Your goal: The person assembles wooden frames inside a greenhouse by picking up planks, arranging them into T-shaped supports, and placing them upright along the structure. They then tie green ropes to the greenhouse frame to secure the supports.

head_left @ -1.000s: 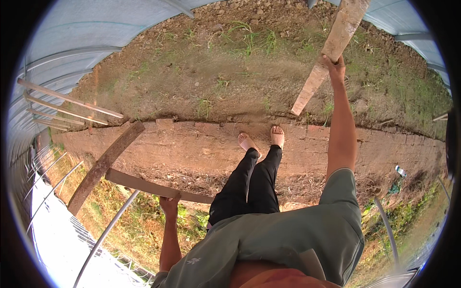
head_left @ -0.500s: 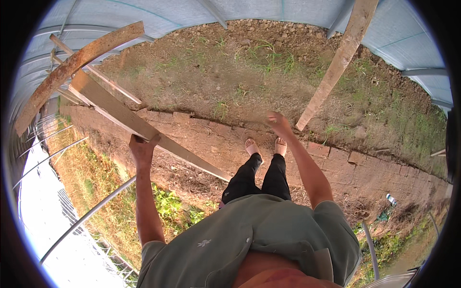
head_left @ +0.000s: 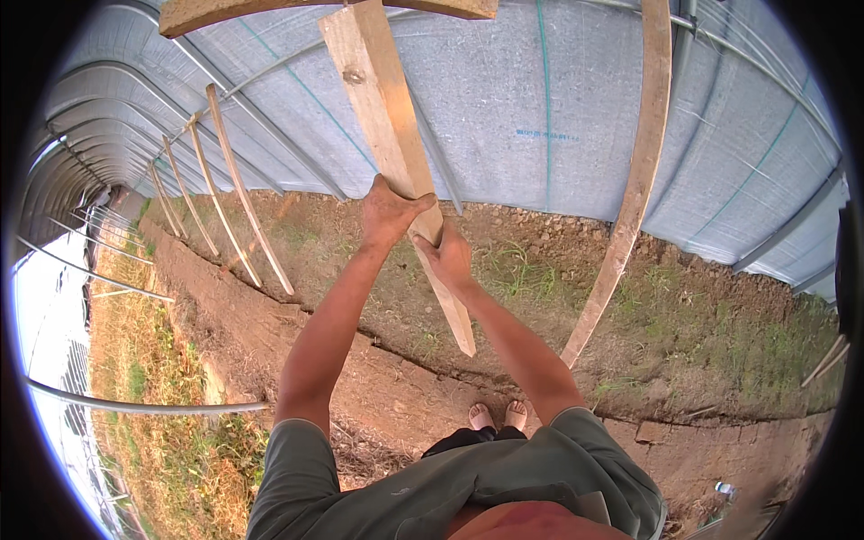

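Note:
A long squared wooden post [head_left: 385, 99] stands slanting in front of me, its upper end against a curved wooden crosspiece [head_left: 297, 11] at the top edge of the view. My left hand [head_left: 389, 214] wraps round the post near its middle, thumb across the front face. Just below and to the right, my right hand [head_left: 448, 256] is closed round the same post. The tapering lower end of the post reaches over the soil in front of my feet; I cannot tell whether it touches the ground.
A wooden plank [head_left: 634, 189] leans upright on the right. Several more posts [head_left: 238, 180] line the left, before the grey-blue sheet wall [head_left: 594, 108] with metal ribs. A brick edge [head_left: 648, 432] borders the soil strip, and a curved metal pipe [head_left: 144, 405] crosses at left.
The post has swung from low on the left to a steeper position ahead. My right hand, free before, now grips it beside my left. The view has tilted up toward the wall.

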`<state>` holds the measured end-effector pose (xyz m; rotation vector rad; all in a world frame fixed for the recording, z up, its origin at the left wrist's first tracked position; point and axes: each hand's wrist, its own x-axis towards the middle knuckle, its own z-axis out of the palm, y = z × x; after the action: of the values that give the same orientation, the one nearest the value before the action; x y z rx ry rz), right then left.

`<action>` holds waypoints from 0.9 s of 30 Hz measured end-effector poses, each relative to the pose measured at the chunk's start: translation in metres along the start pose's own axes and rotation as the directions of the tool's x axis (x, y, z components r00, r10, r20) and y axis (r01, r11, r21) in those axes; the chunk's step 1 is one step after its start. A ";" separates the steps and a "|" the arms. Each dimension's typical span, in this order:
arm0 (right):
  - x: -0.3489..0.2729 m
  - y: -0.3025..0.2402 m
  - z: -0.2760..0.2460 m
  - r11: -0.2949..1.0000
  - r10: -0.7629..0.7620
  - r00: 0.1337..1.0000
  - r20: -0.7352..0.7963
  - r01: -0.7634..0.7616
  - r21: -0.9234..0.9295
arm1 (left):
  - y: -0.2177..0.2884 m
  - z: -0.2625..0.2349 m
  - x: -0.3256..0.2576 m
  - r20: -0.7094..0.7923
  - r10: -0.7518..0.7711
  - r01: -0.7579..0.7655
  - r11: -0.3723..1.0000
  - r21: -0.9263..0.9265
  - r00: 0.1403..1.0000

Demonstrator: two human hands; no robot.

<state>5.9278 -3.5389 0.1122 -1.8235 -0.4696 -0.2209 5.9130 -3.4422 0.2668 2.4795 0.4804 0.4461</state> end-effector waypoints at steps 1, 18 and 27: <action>0.011 0.006 -0.005 1.000 -0.015 0.999 -0.042 0.014 -0.025 | 0.007 0.004 0.005 0.028 0.052 -0.050 0.995 -0.083 0.998; 0.130 0.183 -0.133 0.976 0.052 0.947 -0.317 -0.115 -0.185 | -0.443 0.003 -0.536 0.259 -0.949 0.984 0.175 -0.041 0.179; 0.204 0.332 -0.146 0.928 0.216 0.888 -0.406 -0.316 -0.199 | -0.346 0.002 -0.636 0.337 -0.939 0.952 -0.041 -0.302 0.066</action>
<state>6.2655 -3.7147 -0.0555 -2.0175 0.0928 -0.4495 5.2715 -3.4470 -0.0696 1.0873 1.7068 -0.1205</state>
